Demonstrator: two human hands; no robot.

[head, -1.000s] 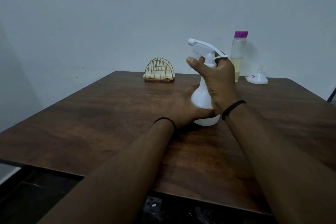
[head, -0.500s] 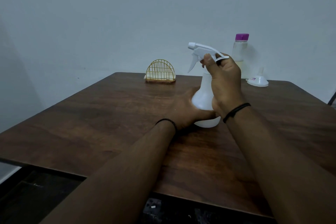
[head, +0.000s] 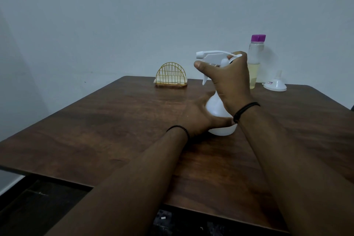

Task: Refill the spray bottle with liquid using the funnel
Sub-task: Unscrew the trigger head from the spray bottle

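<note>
Reaching in from the near edge of the table point(head: 95, 130), the left hand point(head: 199, 119) gripped the round base of the white spray bottle point(head: 216, 109) standing near the middle, while the right hand point(head: 229, 80) curled round its neck under the trigger head. Toward the far right corner stood a purple-capped bottle point(head: 255, 59) holding yellowish liquid about halfway up, with the white funnel point(head: 275, 84) lying mouth-down just beside it. A yellow wire holder point(head: 171, 75) sat at the far edge.
</note>
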